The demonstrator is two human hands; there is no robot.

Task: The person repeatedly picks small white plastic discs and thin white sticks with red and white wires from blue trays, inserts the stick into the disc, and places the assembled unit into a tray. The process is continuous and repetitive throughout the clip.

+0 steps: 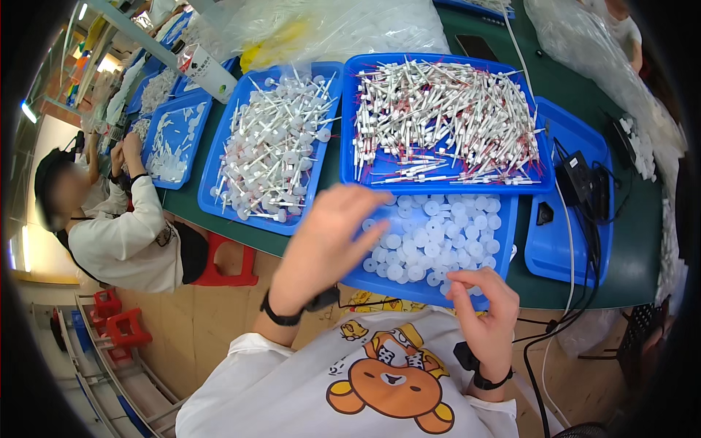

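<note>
My left hand (332, 228) hovers between two blue trays, slightly blurred, with thumb and forefinger apart and nothing visible between them. My right hand (488, 306) is at the near edge of a tray of translucent white discs (431, 237); its thumb and forefinger are closed in a pinch, and what they hold, if anything, cannot be made out. Beyond the discs, a blue tray (348, 139) holds many thin white sticks with red wires (445, 109). To the left, another tray (212, 171) contains white sticks fitted with translucent discs (274, 146).
Black adapters (575, 179) and cables lie over a blue tray (548, 248) at right. A phone (476, 47), plastic bags (380, 25) and a paper cup (207, 73) are at the back of the green table. A co-worker (124, 226) sits at left beside another tray.
</note>
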